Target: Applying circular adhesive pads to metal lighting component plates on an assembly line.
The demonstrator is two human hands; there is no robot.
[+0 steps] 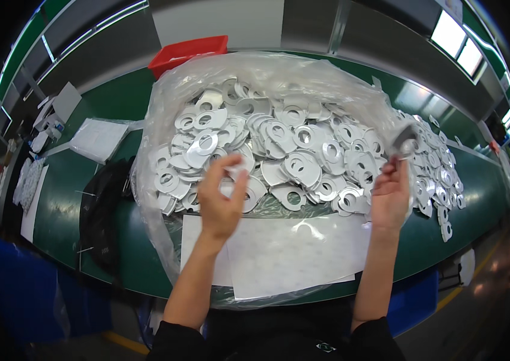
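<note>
Workshop; green bench (62,204); metal parts (311,173)

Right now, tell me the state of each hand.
Left hand: open, nothing visibly held.
Right hand: appears closed on a flat silver metal piece; motion blur hides the exact grip.

The plates (310,175) are silver, the tray (190,50) bright red, the tabletop (471,186) green — the sheets (297,259) white.

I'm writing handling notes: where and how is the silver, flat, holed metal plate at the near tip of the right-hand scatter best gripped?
Probably pinch the silver, flat, holed metal plate by its rounded near end, coming from the near side: that end points outward, uncovered, over the green tabletop.
</note>
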